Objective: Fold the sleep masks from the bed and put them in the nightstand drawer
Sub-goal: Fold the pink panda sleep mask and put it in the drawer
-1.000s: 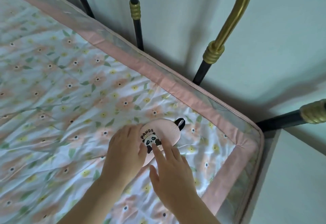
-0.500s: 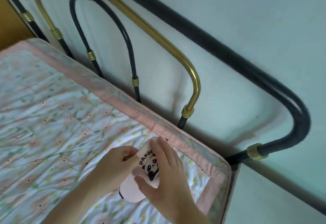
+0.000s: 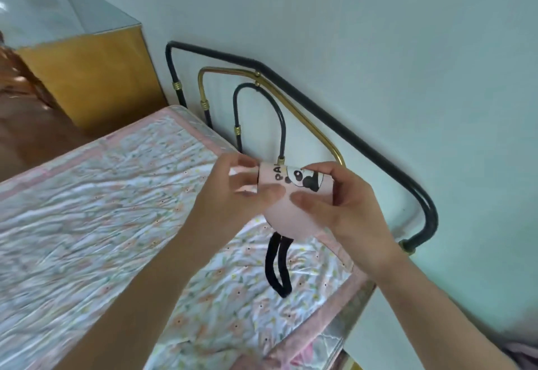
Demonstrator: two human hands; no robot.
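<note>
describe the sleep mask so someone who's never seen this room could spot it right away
Start at the bed with the floral quilt and the black and brass headboard. Near the headboard end, the left hand and the right hand hold the sleep mask up above the quilt. It is the only pale pink piece with a panda print and a black strap loop hanging below.

A home bedroom, a bed (image 3: 96, 224) with a floral quilted cover edged in pink, a black and brass metal headboard (image 3: 334, 125) against a pale painted wall (image 3: 378, 35), a yellow wooden cabinet (image 3: 96, 78) beside the bed
</note>
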